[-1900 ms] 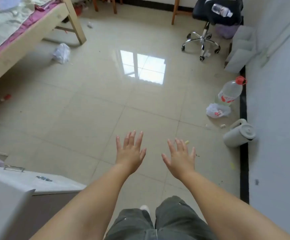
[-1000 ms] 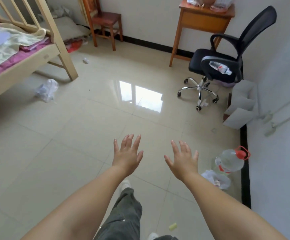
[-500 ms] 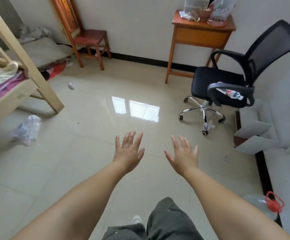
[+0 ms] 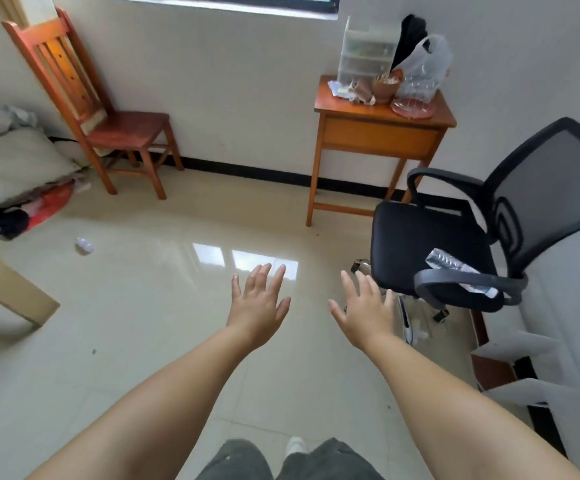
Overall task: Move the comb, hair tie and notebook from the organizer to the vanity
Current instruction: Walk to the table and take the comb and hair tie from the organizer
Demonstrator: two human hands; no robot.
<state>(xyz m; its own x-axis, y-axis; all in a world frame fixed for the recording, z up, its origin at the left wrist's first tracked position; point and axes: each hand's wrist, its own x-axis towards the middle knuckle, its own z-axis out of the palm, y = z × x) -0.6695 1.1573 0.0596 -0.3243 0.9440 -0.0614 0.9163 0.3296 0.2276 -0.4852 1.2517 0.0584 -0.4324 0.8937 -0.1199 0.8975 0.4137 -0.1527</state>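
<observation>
- Head view, hands: the left hand [image 4: 260, 304] was stretched forward over the tiled floor [image 4: 136, 306], palm down, fingers spread, holding nothing. The right hand [image 4: 364, 308] was beside it and apart from it, likewise spread flat and empty.
- Head view, far wall: a small wooden table [image 4: 380, 131] stood against the white wall beneath the window. On its top, at the back, stood a clear drawer organizer [image 4: 366, 51]; its contents were too blurred to make out, so comb, hair tie and notebook could not be told apart.
- Head view, table top, further items: a brown bowl [image 4: 385, 86] just beside the organizer, a clear plastic bag [image 4: 427, 62] to the right of it, and a pink-tinted clear stand [image 4: 413, 102] at the right front.
- Head view, right side: a black mesh office chair [image 4: 455, 237] stood near the table, with a plastic bottle [image 4: 455, 268] lying on its seat.
- Head view, left side: a red-brown wooden chair [image 4: 108, 112] stood against the wall; a bed corner [image 4: 8, 285] showed at the left edge.
- Head view, bottom edge: grey-green trouser legs [image 4: 281, 460] and a white shoe [image 4: 295, 445] showed between the forearms.
</observation>
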